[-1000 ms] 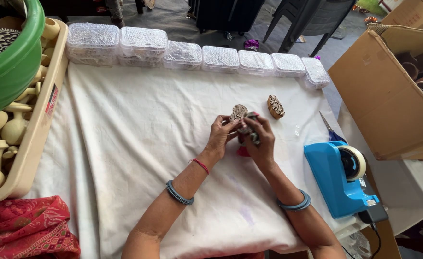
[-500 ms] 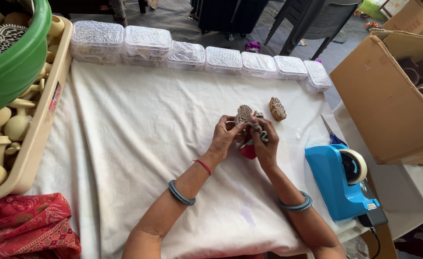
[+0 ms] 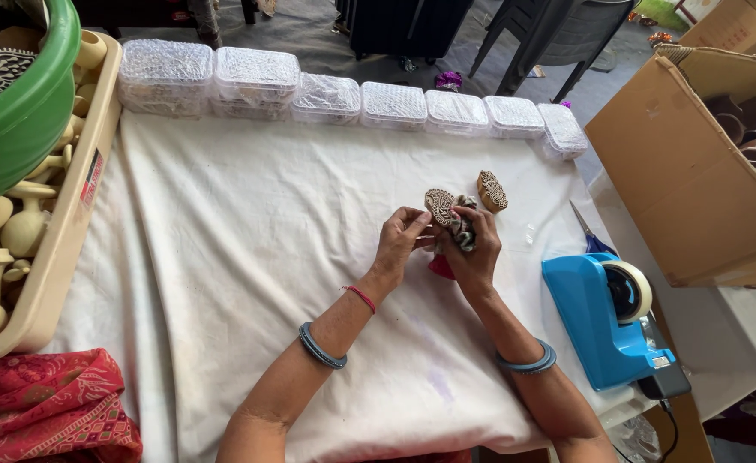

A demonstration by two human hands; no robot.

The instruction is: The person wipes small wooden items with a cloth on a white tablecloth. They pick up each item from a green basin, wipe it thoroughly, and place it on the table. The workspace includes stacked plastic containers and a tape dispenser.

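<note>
Over the white cloth, my left hand pinches the edge of a carved wooden block, leaf-shaped with a patterned face. My right hand grips a patterned fabric pouch pressed against the block, with a red piece of cloth showing under the hands. A second carved wooden block lies on the cloth just beyond my right hand, untouched.
Several clear lidded boxes line the table's far edge. A blue tape dispenser and scissors sit right. A beige tray of wooden handles and a green tub stand left. An open cardboard box is right; red fabric lies near left.
Both hands stay together at the cloth's centre, turning the block against the pouch. The block has tilted a little; the view has shifted slightly.
</note>
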